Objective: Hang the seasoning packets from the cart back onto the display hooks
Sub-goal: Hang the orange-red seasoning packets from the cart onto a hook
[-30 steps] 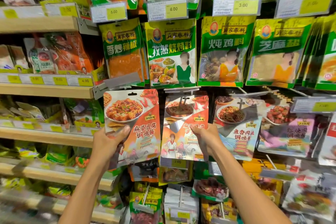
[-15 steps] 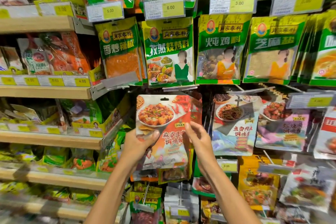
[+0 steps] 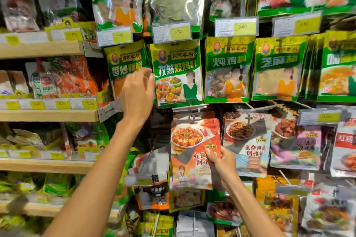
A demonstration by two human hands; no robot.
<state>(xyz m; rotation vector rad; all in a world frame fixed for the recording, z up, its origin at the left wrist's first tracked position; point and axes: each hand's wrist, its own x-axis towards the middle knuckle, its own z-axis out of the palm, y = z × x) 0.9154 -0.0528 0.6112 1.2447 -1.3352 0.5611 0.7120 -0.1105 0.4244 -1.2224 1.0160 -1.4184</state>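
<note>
Seasoning packet [image 3: 194, 152], a flat glossy pouch in red and orange printed with a plate of tofu, hangs just right of the frame's centre under a thin metal display hook [image 3: 192, 116]. The right hand [image 3: 221, 161] has its grip pinched on the pouch's right edge, thumb across the front. The left hand [image 3: 137, 94] is raised at centre left, fingers spread loosely apart and holding nothing, in front of the shiny green packets [image 3: 178, 72]. Pale wooden shelves [image 3: 48, 115] with yellow price tags fill the left side.
</note>
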